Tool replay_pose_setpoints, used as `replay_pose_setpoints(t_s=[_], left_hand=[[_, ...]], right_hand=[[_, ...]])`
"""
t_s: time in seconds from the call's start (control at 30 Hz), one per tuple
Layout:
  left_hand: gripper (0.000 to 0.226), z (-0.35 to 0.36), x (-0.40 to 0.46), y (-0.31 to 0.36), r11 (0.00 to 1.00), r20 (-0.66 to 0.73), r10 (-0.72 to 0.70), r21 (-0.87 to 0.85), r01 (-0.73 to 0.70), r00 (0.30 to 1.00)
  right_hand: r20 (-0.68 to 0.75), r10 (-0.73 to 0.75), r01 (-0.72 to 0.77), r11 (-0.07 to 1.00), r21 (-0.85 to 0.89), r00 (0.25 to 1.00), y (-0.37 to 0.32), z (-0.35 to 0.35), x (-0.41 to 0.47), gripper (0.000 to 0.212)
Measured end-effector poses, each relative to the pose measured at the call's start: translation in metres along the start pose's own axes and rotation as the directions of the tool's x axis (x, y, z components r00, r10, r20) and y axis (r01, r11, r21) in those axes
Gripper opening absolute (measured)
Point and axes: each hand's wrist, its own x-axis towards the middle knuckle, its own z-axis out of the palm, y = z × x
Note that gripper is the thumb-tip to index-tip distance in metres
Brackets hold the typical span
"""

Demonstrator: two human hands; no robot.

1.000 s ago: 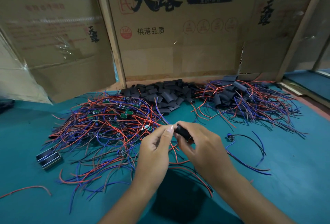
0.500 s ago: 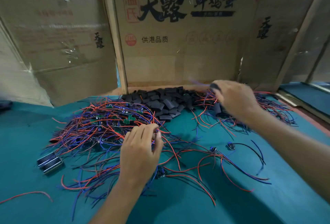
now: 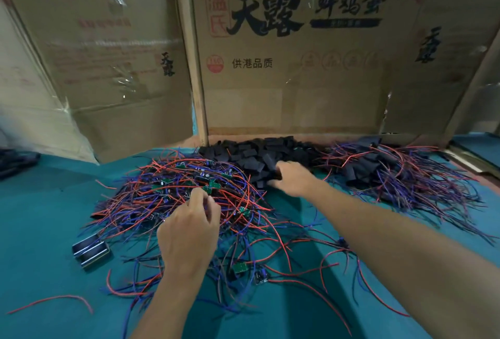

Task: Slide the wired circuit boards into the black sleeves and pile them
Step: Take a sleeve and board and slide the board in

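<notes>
Your left hand [image 3: 189, 233] curls its fingers into the tangled heap of red and blue wired green circuit boards [image 3: 184, 190], pinching wires. Your right hand [image 3: 293, 177] reaches far, fingers spread on the pile of flat black sleeves [image 3: 259, 155]. Farther right lies the pile of sleeved boards [image 3: 392, 173] on the teal table [image 3: 48, 217].

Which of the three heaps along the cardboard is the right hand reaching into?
The right hand is at the middle heap, bare black sleeves only; the flanking heaps both carry red and blue wires.

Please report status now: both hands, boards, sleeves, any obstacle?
Left hand pinching wires in red-and-blue wired green circuit board tangle. Right hand reaching into loose black sleeve pile, grip unclear. Wires badly tangled.
</notes>
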Motion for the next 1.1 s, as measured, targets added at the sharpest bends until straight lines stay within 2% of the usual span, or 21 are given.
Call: replay_pose_setpoints(t_s=[0.03, 0.1, 0.17, 0.23, 0.3, 0.47, 0.5, 0.57, 0.6, 0.63, 0.7, 0.73, 0.77, 0.83, 0.9, 0.93, 1.0, 1.1], left_hand=[[0.018, 0.0, 0.001, -0.002, 1.0, 0.001, -0.011, 0.005, 0.011, 1.0], [0.019, 0.0, 0.002, -0.005, 1.0, 0.006, -0.021, 0.01, 0.021, 1.0], [0.02, -0.001, 0.004, -0.005, 1.0, 0.006, -0.029, 0.0, 0.029, 1.0], [0.02, -0.001, 0.004, -0.005, 0.999, 0.006, -0.036, -0.012, 0.036, 0.999], [0.02, -0.001, 0.004, -0.006, 0.999, 0.014, -0.043, -0.015, 0.044, 0.999], [0.019, -0.004, 0.005, -0.006, 0.999, 0.005, -0.05, -0.012, 0.05, 0.999], [0.019, -0.006, 0.005, -0.004, 0.999, -0.01, -0.04, -0.029, 0.04, 0.999], [0.014, -0.008, 0.003, 0.004, 0.996, -0.041, 0.035, -0.076, -0.038, 0.999], [0.013, -0.009, -0.001, 0.01, 0.988, -0.004, 0.104, -0.119, -0.104, 0.995], [0.026, -0.01, -0.005, 0.019, 0.973, 0.074, 0.166, -0.174, -0.151, 0.983], [0.065, -0.011, -0.017, 0.035, 0.936, 0.281, 0.258, -0.31, -0.167, 0.924], [0.074, -0.009, -0.022, 0.041, 0.922, 0.334, 0.287, -0.35, -0.165, 0.898], [0.073, -0.008, -0.027, 0.045, 0.907, 0.342, 0.319, -0.381, -0.18, 0.884], [0.053, -0.007, -0.032, 0.05, 0.874, 0.3, 0.386, -0.42, -0.242, 0.873], [0.04, -0.011, -0.034, 0.052, 0.837, 0.264, 0.43, -0.474, -0.273, 0.863], [0.04, -0.012, -0.035, 0.052, 0.814, 0.267, 0.456, -0.511, -0.277, 0.849], [0.051, -0.014, -0.037, 0.054, 0.771, 0.317, 0.522, -0.573, -0.279, 0.792], [0.063, -0.015, -0.039, 0.055, 0.757, 0.338, 0.564, -0.575, -0.31, 0.753]], right_hand=[[-0.001, 0.013, -0.013, 1.0, -0.01, 1.0, -0.005, 0.004, 0.002, 0.06], [-0.108, -0.009, 0.001, 0.997, -0.073, 0.994, -0.01, 0.01, 0.002, 0.068], [-0.164, -0.134, 0.11, 0.982, -0.152, 0.977, -0.015, 0.016, 0.0, 0.061], [-0.048, -0.224, 0.207, 0.948, -0.24, 0.973, -0.017, 0.02, -0.001, 0.056], [-0.017, -0.221, 0.21, 0.945, -0.249, 0.975, -0.017, 0.019, -0.002, 0.049], [-0.099, -0.212, 0.188, 0.959, -0.211, 0.972, -0.012, 0.011, -0.021, 0.025], [-0.159, -0.171, 0.141, 0.973, -0.184, 0.972, -0.012, 0.005, -0.028, 0.024], [-0.31, -0.042, 0.04, 0.999, -0.015, 0.95, -0.017, -0.009, -0.048, 0.022], [-0.377, 0.006, 0.037, 0.993, 0.108, 0.926, -0.022, -0.015, -0.062, 0.02], [-0.419, 0.018, 0.081, 0.973, 0.217, 0.908, -0.027, -0.02, -0.08, 0.017], [-0.416, -0.038, 0.197, 0.917, 0.347, 0.909, -0.04, -0.022, -0.123, 0.021], [-0.379, -0.073, 0.234, 0.887, 0.398, 0.922, -0.046, -0.021, -0.144, 0.022], [-0.331, -0.09, 0.242, 0.858, 0.452, 0.939, -0.051, -0.019, -0.162, 0.021], [-0.235, -0.076, 0.213, 0.737, 0.642, 0.969, -0.051, -0.015, -0.185, 0.02], [-0.092, -0.049, 0.104, 0.446, 0.889, 0.995, -0.047, -0.014, -0.196, 0.018], [-0.015, -0.058, 0.031, 0.295, 0.955, 0.998, -0.043, -0.014, -0.199, 0.017], [0.095, -0.1, -0.086, 0.088, 0.992, 0.991, -0.036, -0.013, -0.202, 0.017], [0.186, -0.199, -0.208, -0.1, 0.973, 0.962, -0.029, -0.01, -0.201, 0.035]])
